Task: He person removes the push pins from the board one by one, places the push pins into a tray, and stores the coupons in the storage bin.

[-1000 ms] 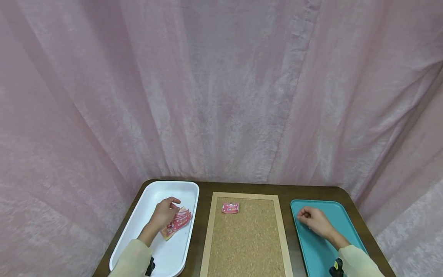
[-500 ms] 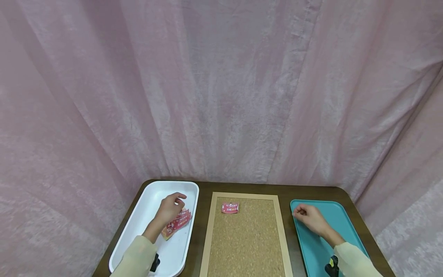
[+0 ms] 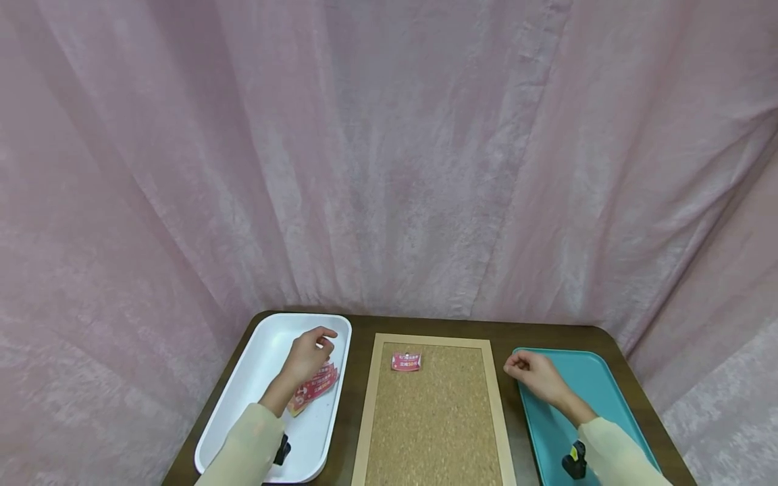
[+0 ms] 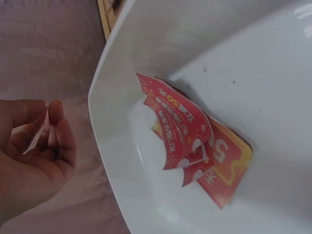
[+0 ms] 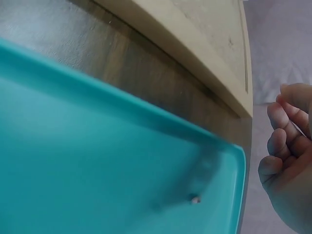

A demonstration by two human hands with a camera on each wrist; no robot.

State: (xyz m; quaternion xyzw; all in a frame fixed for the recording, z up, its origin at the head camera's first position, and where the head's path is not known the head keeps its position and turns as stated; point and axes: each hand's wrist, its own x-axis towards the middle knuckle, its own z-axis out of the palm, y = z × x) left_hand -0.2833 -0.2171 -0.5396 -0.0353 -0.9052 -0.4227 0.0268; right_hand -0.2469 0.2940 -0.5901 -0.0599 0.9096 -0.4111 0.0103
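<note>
My left hand hovers over the white tray in the head view, fingers loosely bent and nothing between them. Below it lies a small fanned pile of red and yellow paper coupons. My right hand is above the left edge of the teal tray, its fingers curled loosely. Thumb and forefinger tips are close together in the right wrist view, with nothing showing between them. A single red coupon is fixed near the top left of the cork board.
One tiny pin-like object lies on the teal tray. The wood-framed cork board stands between the two trays on a dark brown table. A pink curtain hangs behind the table.
My left hand has moved right and slightly up over the white tray. My right hand has moved left, toward the cork board. Coupons and trays keep their places.
</note>
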